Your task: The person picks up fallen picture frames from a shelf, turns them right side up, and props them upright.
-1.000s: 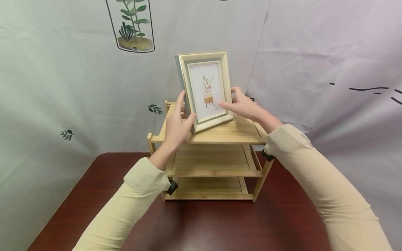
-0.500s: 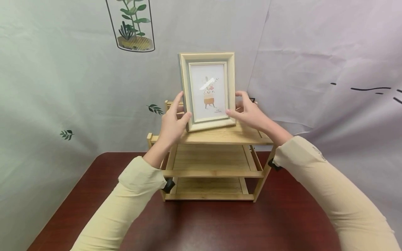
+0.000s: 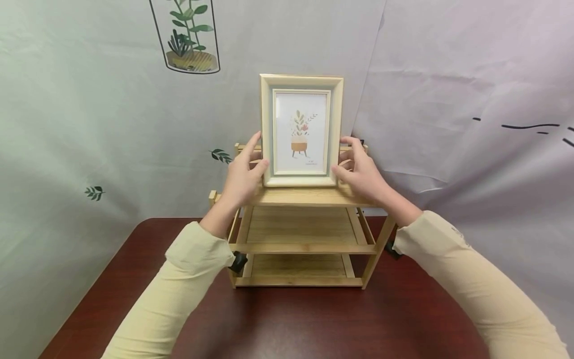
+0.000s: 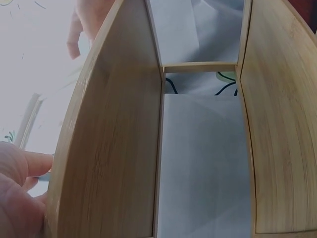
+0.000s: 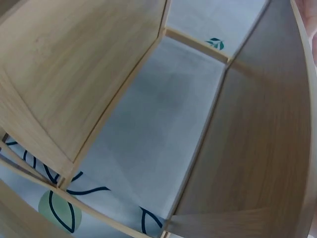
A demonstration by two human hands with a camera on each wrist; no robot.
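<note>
A cream picture frame (image 3: 301,181) with a potted-plant print (image 3: 300,137) stands upright at the front of the top shelf (image 3: 305,196) of a wooden rack, its face toward me. My left hand (image 3: 244,172) holds its left side, thumb at the front edge and fingers along the side. On the other side, my right hand (image 3: 362,172) grips the lower right edge, its thumb in front and fingers partly hidden beside it. The left wrist view catches my left hand (image 4: 20,173) at its left border, but the picture frame is mostly hidden there by the rack's boards.
Below are the rack's middle shelf (image 3: 305,227) and bottom shelf (image 3: 298,267), with nothing seen on them. The rack stands on a dark red table (image 3: 309,324). A pale printed cloth (image 3: 426,89) hangs close behind. Something small and black (image 3: 356,142) shows behind the right hand.
The picture frame has turned and straightened from a tilted, angled pose to face me squarely, shifting slightly right. The right hand has moved right and down with it; the left hand has moved slightly left.
</note>
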